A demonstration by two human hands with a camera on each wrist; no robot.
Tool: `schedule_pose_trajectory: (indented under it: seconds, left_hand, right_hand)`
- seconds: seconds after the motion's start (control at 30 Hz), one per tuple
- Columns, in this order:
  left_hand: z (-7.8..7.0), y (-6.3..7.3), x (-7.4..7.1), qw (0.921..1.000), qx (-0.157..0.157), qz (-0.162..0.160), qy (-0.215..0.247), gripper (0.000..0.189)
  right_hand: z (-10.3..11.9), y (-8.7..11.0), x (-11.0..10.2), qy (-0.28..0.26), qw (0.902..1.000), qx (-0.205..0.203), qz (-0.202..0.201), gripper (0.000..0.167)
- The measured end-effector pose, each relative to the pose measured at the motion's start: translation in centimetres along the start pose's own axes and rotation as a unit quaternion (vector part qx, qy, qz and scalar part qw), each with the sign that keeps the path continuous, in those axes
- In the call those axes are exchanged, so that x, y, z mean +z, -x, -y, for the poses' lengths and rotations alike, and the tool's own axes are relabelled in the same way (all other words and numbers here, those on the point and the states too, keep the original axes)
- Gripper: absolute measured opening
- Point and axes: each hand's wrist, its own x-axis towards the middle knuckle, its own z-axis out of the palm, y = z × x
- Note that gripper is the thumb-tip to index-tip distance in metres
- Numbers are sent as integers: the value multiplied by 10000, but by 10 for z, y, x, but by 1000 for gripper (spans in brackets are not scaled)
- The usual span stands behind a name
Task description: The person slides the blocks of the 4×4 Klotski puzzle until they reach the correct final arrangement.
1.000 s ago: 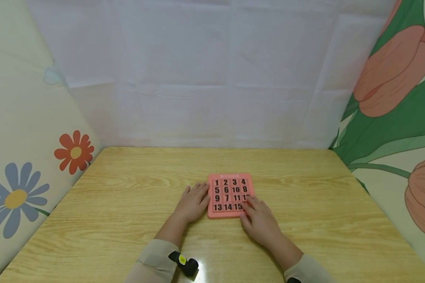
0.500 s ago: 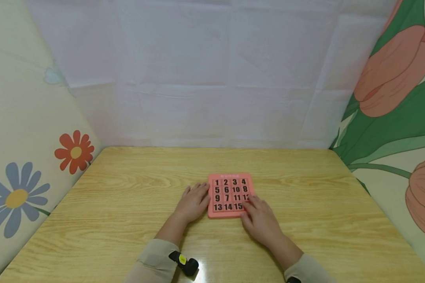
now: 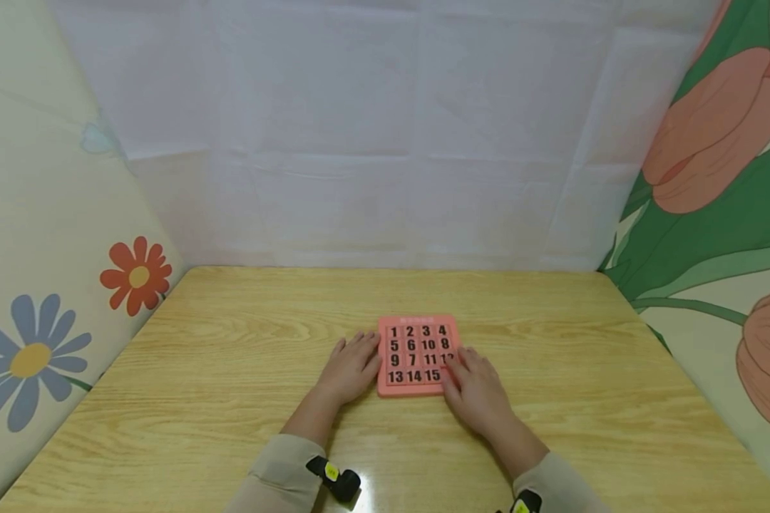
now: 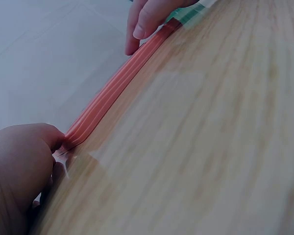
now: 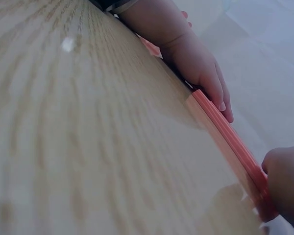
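Note:
A pink sliding number puzzle [image 3: 417,392] lies flat on the wooden table, its black-numbered tiles facing up. Along its left side rests my left hand [image 3: 349,367], fingers extended, with the thumb touching the edge in the left wrist view. My right hand [image 3: 479,392] is at the lower right corner, its index fingertip on the tile marked 12 [image 3: 445,358] and partly covering it. That hand also hides the slot right of tile 15 [image 3: 432,375]. Both wrist views show the puzzle's ridged side [image 4: 112,88] low against the table, with fingers at each end.
The wood-grain table [image 3: 263,306] spreads around the puzzle. Behind it hangs a white cloth [image 3: 346,142], and flower-printed panels stand at left and right. A black wrist camera [image 3: 342,484] is strapped to the left sleeve, another [image 3: 527,502] to the right.
My right hand has shifted slightly right, its index fingertip moving from beside tile 15 up onto tile 12. My left hand and the puzzle stay nearly in place.

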Motion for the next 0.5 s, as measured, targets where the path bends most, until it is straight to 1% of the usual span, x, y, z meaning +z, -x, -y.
schedule_pose_trajectory:
  seconds: [0.17,0.5]
  left_hand:
    - [1,-1,1,10000,14,-5,-37,53]
    - [2,0,2,10000,38,-3,-31,53]
  right_hand:
    - [0,-1,-2,53,10000,-24,-29,45]
    - [0,1,-1,76,9999,34,65,44]
